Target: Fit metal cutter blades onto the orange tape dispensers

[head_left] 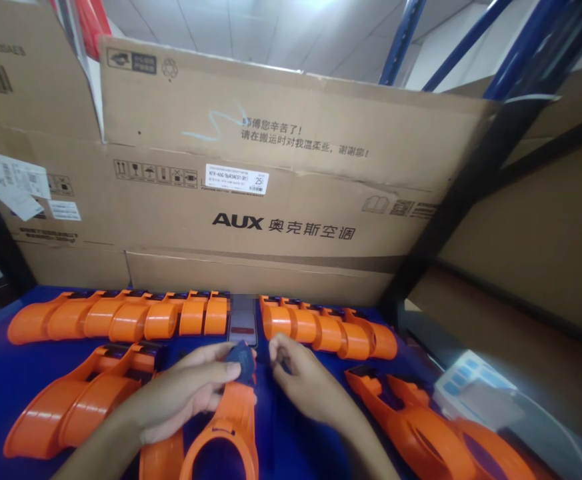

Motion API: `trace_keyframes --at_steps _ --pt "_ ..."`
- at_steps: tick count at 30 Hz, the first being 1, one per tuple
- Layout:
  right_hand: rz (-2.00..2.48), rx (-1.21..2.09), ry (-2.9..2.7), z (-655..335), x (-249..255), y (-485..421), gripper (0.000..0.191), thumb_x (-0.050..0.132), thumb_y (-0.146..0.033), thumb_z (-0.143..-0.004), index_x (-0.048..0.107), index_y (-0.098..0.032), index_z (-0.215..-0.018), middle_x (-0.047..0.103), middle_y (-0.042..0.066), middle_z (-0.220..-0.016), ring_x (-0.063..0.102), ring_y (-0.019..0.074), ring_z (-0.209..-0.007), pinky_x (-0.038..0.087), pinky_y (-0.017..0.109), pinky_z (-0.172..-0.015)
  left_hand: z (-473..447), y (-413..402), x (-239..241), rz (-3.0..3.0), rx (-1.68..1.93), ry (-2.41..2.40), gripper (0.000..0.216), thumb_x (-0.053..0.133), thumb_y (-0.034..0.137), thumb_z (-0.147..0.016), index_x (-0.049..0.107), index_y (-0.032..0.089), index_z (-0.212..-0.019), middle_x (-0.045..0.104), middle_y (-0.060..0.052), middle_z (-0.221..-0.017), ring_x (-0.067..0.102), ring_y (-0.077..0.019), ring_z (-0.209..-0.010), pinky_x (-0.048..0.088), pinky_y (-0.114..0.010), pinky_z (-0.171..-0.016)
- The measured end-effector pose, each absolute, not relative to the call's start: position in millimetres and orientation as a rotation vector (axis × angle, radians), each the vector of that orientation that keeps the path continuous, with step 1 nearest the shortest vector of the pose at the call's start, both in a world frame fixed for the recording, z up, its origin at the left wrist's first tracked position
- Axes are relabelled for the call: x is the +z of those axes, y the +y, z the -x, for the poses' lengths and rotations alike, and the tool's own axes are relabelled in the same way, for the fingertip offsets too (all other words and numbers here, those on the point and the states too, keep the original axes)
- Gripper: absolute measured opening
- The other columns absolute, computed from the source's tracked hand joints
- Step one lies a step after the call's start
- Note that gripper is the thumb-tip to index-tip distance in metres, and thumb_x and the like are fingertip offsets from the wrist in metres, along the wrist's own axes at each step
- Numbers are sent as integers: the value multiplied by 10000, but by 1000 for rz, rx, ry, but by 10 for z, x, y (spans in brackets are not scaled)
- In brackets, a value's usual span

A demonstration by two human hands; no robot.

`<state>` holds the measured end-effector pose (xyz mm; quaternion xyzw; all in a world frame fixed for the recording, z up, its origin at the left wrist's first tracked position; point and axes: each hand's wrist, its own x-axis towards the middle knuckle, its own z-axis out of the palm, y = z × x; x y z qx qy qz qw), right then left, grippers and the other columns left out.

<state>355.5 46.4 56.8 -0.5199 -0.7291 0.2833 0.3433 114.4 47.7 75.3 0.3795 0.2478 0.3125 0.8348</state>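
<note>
My left hand (pixel 195 387) is closed around the dark blue end of an orange tape dispenser (pixel 233 407), thumb on top. Its big round ring points down toward the bottom edge of the view. Just to the right, my right hand (pixel 301 380) is curled with thumb and fingertips together, apart from the dispenser; whether it pinches something small cannot be made out. Similar dispensers lie partly behind my left forearm, such as the orange one (pixel 71 407) at the left. More orange dispensers (pixel 425 427) rest by my right forearm.
Rows of orange dispensers (pixel 131 323) line the back of the blue tabletop (pixel 301 450). A phone-like device (pixel 243 323) stands between the rows. Behind rises a printed cardboard sheet (pixel 291 193). Dark rack posts (pixel 421 267) slant at the right, near a white-and-blue box (pixel 475 380).
</note>
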Motion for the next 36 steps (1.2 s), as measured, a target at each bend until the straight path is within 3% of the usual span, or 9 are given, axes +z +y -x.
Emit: trace_keyframes --at_steps 6,9,11,14,21,27,30,32,36 --pt "1135 940 -1588 -3479 607 487 122 582 -171 -849 480 -234 -834 494 -46 -750 463 137 -686 388 236 -621 -1186 409 682 -807 680 610 490 719 245 -901 560 175 -1358 654 -194 -1356 697 -346 -1154 525 -503 -1007" --pt "1059 1077 -1439 -3412 686 437 189 645 -318 -906 479 -241 -858 474 -60 -706 443 122 -624 382 233 -588 -1192 420 687 -826 726 613 449 739 235 -878 615 168 -1304 658 -196 -1353 703 -348 -1139 541 -480 -981" --pt "996 1195 -1326 -3368 740 394 244 614 -467 -945 510 -246 -953 508 -48 -726 475 126 -613 411 246 -585 -1201 435 717 -812 786 553 449 737 237 -871 627 170 -1301 686 -192 -1316 705 -352 -1132 546 -478 -971" --pt "910 1336 -1231 -3304 772 347 369 569 -579 -951 525 -258 -1126 603 11 -890 581 164 -756 476 278 -667 -1220 457 782 -757 862 472 462 701 312 -893 618 169 -1325 724 -185 -1255 704 -355 -1133 545 -481 -972" --pt "933 1369 -1457 -3260 732 350 312 628 -552 -928 614 -257 -1030 558 8 -958 534 178 -879 481 297 -808 -1236 488 845 -680 863 443 499 597 422 -941 569 197 -1386 767 -138 -1166 734 -331 -1065 560 -454 -932" --pt "911 1340 -1475 -3212 739 262 341 688 -498 -901 607 -282 -1152 601 35 -1143 550 237 -1100 436 367 -989 -1219 494 882 -635 796 337 466 510 441 -978 598 162 -1342 755 -159 -1186 711 -342 -1115 542 -470 -970" --pt "917 1304 -1383 -3204 717 293 314 680 -494 -901 641 -278 -1124 639 41 -1137 558 258 -1151 427 390 -1029 -1220 499 865 -653 868 372 358 564 355 -969 629 174 -1271 744 -147 -1216 683 -331 -1171 518 -465 -1015" --pt "917 1290 -1314 -3234 710 335 321 680 -505 -888 662 -266 -1102 663 46 -1075 602 266 -1072 466 397 -974 -1224 500 843 -694 968 404 300 620 250 -938 637 191 -1232 730 -128 -1249 663 -317 -1206 493 -454 -1051" --pt "938 1152 -1238 -3316 736 362 319 734 -447 -846 675 -254 -1093 670 56 -1054 623 267 -1024 473 394 -953 -1223 484 801 -792 1068 464 415 687 156 -876 613 219 -1279 668 -107 -1355 594 -309 -1297 462 -430 -1094"
